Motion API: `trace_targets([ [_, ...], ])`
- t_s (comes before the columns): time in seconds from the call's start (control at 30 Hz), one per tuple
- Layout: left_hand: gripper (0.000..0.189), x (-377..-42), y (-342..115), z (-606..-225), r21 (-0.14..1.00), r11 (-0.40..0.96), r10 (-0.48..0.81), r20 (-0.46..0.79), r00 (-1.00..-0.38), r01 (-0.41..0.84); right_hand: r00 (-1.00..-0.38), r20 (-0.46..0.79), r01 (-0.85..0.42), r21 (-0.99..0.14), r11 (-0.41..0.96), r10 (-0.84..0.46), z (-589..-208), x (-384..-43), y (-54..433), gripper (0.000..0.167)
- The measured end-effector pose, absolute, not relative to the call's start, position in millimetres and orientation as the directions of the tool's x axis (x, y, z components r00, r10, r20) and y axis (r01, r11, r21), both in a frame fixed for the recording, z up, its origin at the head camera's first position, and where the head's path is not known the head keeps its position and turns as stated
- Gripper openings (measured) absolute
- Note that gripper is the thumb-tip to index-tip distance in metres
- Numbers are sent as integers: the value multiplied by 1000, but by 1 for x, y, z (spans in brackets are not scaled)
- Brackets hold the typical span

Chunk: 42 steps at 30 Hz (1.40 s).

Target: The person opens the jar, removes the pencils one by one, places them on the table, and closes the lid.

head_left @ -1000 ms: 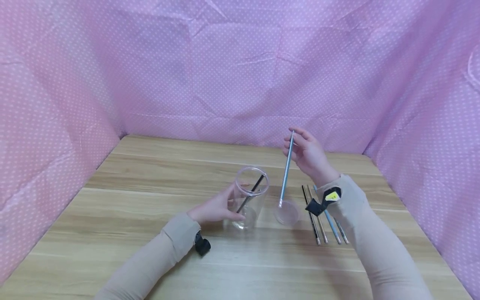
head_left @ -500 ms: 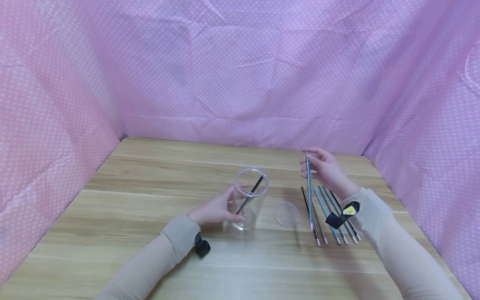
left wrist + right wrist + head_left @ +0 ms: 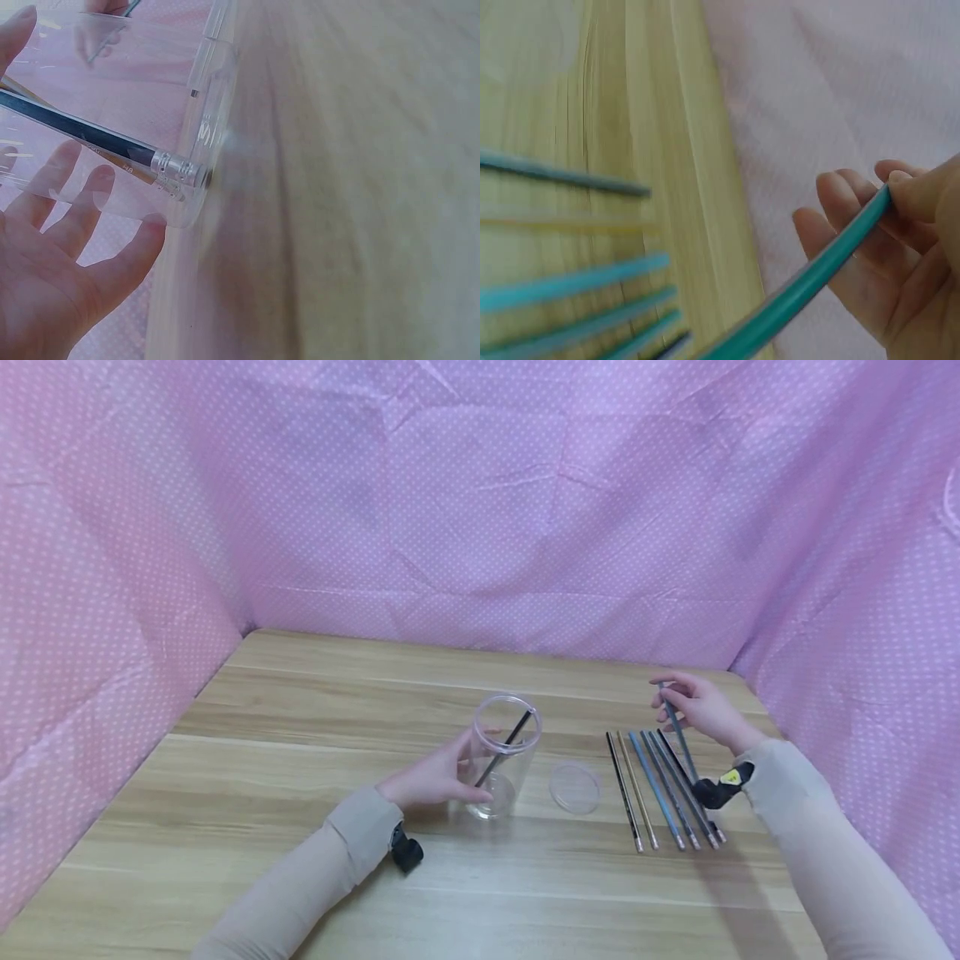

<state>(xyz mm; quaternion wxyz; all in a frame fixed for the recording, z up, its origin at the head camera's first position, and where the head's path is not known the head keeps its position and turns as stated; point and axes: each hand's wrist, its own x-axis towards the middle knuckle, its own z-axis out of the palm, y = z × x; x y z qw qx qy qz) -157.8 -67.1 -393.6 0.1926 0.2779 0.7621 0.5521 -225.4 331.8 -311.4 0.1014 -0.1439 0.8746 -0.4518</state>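
My left hand (image 3: 435, 772) holds a clear plastic jar (image 3: 510, 760) that stands upright on the table, fingers and thumb around its side. Inside leans a black pencil (image 3: 498, 756); in the left wrist view a yellowish pencil (image 3: 135, 171) shows beside it, both with their eraser ends at the jar's bottom. Over on the right, my right hand (image 3: 701, 710) pinches the upper end of a blue-green pencil (image 3: 802, 289) between thumb and fingers. That pencil slants down over the right end of a row of pencils (image 3: 663, 789); its lower end is hidden behind the wrist camera.
Between the jar and the row lies a round clear lid (image 3: 575, 787), flat on the wooden table (image 3: 360, 693). The row holds several black, gold, blue and grey pencils, eraser ends toward me. Pink dotted cloth (image 3: 480, 527) closes off the back and both sides.
My right hand has moved right and lower with the pencil, from above the lid, across the row, to its right end. The left hand and jar have stayed in place.
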Motion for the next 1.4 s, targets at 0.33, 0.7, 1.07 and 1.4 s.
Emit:
trace_targets([
  [0.33,92,-158,-68,-393,950,235,636,10,-772,206,-951,-111,-138,-685,715,-290,-333,-231,370,35],
  [0.7,92,-160,-66,-395,948,236,638,15,-770,213,-950,18,-237,-690,684,-312,-372,-231,399,27],
  [1.07,94,-160,-67,-395,946,234,635,24,-772,222,-965,-71,-175,-548,818,-253,-382,-233,389,29],
  [1.4,92,-159,-68,-395,948,240,630,13,-776,210,-969,-71,-166,-526,834,-238,-393,-233,392,28],
])
